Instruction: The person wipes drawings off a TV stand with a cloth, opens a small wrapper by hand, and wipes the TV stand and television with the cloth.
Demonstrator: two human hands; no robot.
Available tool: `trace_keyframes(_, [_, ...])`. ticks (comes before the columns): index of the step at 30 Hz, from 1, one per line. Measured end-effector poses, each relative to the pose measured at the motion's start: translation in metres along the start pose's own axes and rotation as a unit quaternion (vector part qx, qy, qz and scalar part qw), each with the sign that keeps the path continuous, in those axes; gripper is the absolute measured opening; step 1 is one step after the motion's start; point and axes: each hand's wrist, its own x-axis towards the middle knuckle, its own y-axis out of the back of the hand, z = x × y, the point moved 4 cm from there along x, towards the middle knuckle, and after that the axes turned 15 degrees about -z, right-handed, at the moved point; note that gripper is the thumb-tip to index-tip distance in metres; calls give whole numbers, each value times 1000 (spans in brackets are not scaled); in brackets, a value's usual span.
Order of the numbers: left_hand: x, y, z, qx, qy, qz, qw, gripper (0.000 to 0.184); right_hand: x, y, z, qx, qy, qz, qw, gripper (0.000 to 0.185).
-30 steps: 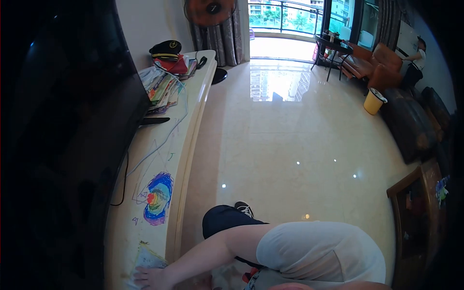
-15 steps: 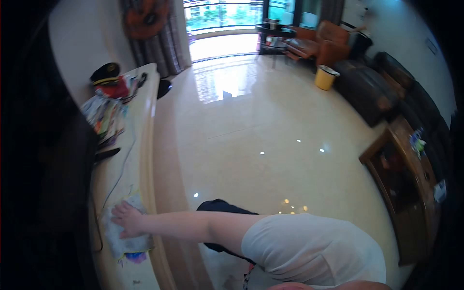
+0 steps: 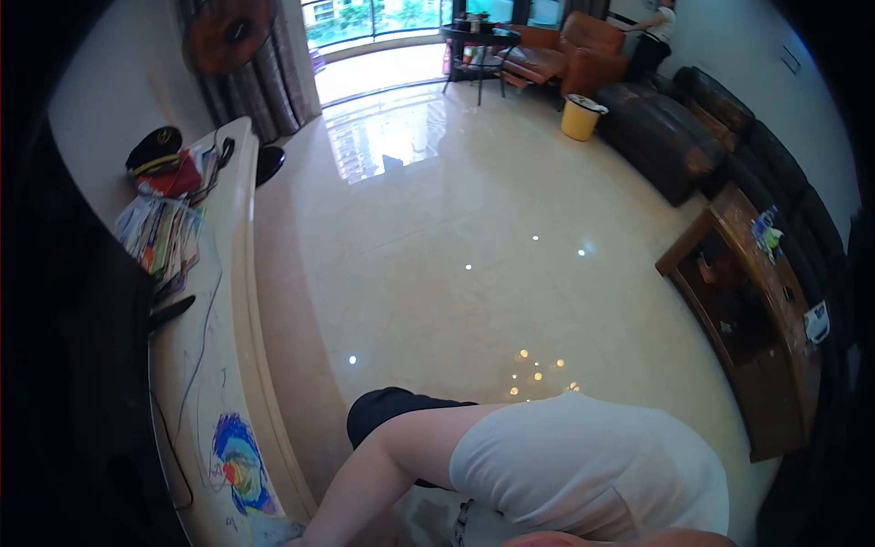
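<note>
My right arm reaches down to the bottom edge, where only a sliver of my right hand (image 3: 296, 541) shows beside a pale grey cloth (image 3: 272, 527). The fingers are cut off by the frame, so their pose is hidden. The cloth lies on the long cream cabinet top (image 3: 239, 365), just below a blue, red and yellow scribbled drawing (image 3: 242, 463). Thin pen lines run around that drawing. A pale cable (image 3: 211, 296) crosses the surface above it. My left hand is out of view.
Papers and books (image 3: 169, 232) and a black cap (image 3: 155, 150) sit at the cabinet's far end; a dark screen fills the left. To the right are a wooden cabinet (image 3: 761, 319), dark sofa (image 3: 661, 137) and yellow bin (image 3: 580, 118). Another person (image 3: 652, 41) stands far back.
My right hand was spread on the cloth over the drawing half a second ago. Hand and cloth have moved down to the bottom edge, uncovering the drawing. The view has shifted too.
</note>
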Motion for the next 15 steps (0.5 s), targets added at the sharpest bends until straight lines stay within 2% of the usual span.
trace_keyframes(3, [-9,-28,-18,-24,8,3,1000,70,-9,4,-18,24,62,-143,988,73])
trace_keyframes(5, [-23,-55,-29,-41,23,3,999,70,-26,36,7,127,81,-106,983,81])
trace_keyframes(6, [-30,-69,-32,-50,33,4,998,70,-24,31,23,130,40,-10,991,78])
trace_keyframes(8, [-51,-50,-8,-74,86,-40,993,67,-29,43,54,148,12,41,988,72])
trace_keyframes(11, [-73,-55,-1,-131,89,-3,987,69,-51,78,92,148,-81,44,985,66])
trace_keyframes(14, [-93,-66,6,-170,103,14,980,69,-63,86,143,62,-194,78,976,66])
trace_keyframes(15, [-96,-74,6,-178,108,11,978,69,-74,100,158,62,-239,43,968,67])
